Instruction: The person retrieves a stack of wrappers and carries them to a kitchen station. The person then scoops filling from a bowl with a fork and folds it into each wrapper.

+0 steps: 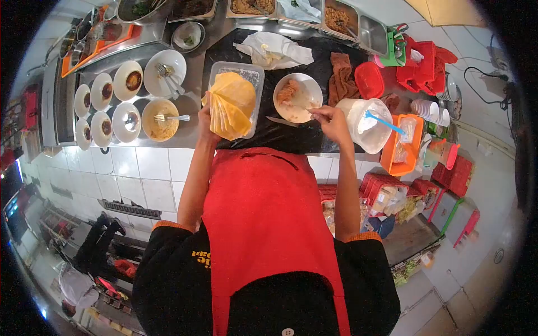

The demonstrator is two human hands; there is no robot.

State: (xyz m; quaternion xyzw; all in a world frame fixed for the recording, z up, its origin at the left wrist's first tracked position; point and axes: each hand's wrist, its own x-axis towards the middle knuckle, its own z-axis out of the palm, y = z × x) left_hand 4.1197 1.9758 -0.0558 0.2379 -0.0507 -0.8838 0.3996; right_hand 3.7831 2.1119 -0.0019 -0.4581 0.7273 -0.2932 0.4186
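Observation:
My left hand (207,120) holds a fanned stack of thin yellow wrappers (233,103) over a clear rectangular tub (258,84). At the right rim of a white bowl (305,84) is my right hand (332,120), its fingers pinched together; what they grip is too small to make out. Pinkish-brown filling (287,91) lies in the left part of that bowl. A knife (282,121) rests on the black surface just below the bowl. To the right of my right hand stands a white container (374,134) with a blue-handled utensil (384,122) in it.
Several white bowls (126,122) with dark sauce and a bowl with a fork (161,130) stand at left. Metal food trays (340,19) line the back. A brown cloth (342,78), red basket (369,80) and orange basket (402,144) are at right. A person (77,288) is at lower left.

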